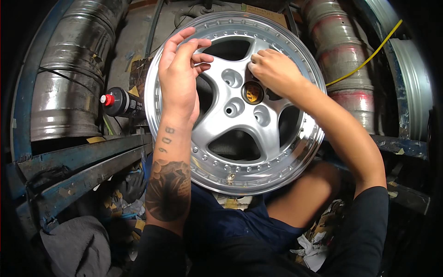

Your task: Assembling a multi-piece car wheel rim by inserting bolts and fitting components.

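Observation:
A silver five-spoke alloy wheel (220,134) with a polished outer lip lies face up in front of me, over my lap. Small bolts ring its edge, and a dark centre cap with a gold emblem (253,93) sits in its hub. My left hand (181,69) is raised over the wheel's left side, fingers apart and slightly curled, holding nothing. My right hand (273,71) is closed, knuckles up, over the upper spoke just above the centre cap. Its fingertips are hidden, so anything pinched in them cannot be seen. A valve stem (231,176) shows at the near lip.
A black bottle with a red cap (121,102) is beside the wheel's left edge. Stacked metal wheel barrels stand left (69,87) and right (341,55). A yellow hose (369,59) runs at right. Blue metal rails (87,171) and a grey cloth (78,247) lie lower left.

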### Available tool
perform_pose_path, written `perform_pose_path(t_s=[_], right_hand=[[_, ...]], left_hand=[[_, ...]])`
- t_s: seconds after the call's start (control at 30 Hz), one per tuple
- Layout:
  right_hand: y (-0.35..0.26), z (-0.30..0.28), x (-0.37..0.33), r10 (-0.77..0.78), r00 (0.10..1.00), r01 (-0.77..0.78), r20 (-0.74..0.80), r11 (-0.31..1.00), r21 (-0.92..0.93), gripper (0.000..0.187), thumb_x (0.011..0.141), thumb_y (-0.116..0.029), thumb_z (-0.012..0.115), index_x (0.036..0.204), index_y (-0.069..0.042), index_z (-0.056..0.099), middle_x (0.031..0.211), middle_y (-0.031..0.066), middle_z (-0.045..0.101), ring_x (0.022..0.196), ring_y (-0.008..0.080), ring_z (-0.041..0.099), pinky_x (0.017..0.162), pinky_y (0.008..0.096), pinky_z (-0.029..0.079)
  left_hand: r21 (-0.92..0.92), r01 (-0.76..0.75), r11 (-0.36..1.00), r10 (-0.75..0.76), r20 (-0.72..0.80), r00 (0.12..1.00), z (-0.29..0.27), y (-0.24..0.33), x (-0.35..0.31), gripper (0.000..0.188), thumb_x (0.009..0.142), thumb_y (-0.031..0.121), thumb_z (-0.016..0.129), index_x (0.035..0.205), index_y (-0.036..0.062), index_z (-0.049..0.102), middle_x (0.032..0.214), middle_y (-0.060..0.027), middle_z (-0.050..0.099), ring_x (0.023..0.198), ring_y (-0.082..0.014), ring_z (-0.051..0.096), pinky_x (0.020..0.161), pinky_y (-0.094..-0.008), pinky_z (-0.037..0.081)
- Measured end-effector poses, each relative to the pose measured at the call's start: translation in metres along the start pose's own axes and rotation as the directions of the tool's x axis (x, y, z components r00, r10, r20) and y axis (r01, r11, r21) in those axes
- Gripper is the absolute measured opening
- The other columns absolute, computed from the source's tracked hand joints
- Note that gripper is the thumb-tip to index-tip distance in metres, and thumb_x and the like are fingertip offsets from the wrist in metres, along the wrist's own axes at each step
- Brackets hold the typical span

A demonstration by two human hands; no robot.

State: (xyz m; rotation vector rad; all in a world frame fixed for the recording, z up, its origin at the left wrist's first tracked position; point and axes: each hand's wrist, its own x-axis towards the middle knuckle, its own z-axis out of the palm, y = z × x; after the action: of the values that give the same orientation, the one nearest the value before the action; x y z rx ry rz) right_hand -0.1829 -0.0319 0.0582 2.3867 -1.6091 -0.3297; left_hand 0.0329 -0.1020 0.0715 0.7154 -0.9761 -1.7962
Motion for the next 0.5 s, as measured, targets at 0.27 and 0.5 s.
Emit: perform_pose_path(t_s=[0.27, 0.5], right_hand=[[0.013, -0.046, -0.041, 0.584, 0.810, -0.479, 0.049, 0.612, 0.629, 0.010, 0.076, -0.003, 0.067, 0.085, 0.001, 0.070, 0.080, 0.0188, 0.068, 0.077, 0.0333, 0.068, 0.070, 0.0379, 0.053], [-0.011, -0.078, -0.115, 0.826, 0.541, -0.342, 0.160, 0.042, 0.939, 0.009, 0.080, -0.004, 0.073, 0.088, 0.001, 0.071, 0.077, 0.0013, 0.068, 0.072, 0.0060, 0.059, 0.067, 0.0222, 0.047]], left_hand=[[-0.013, 0.015, 1.000, -0.014, 0.030, 0.999, 0.001, 0.000, -0.001, 0.035, 0.096, 0.016, 0.052, 0.128, 0.0009, 0.050, 0.106, -0.0105, 0.063, 0.080, -0.0128, 0.059, 0.077, -0.0285, 0.047], [0.200, 0.082, 0.976, -0.115, 0.162, 0.980, 0.011, -0.007, -0.006, 0.033, 0.093, 0.016, 0.056, 0.123, 0.0013, 0.053, 0.093, -0.0050, 0.067, 0.069, -0.0072, 0.056, 0.067, -0.0222, 0.045]])
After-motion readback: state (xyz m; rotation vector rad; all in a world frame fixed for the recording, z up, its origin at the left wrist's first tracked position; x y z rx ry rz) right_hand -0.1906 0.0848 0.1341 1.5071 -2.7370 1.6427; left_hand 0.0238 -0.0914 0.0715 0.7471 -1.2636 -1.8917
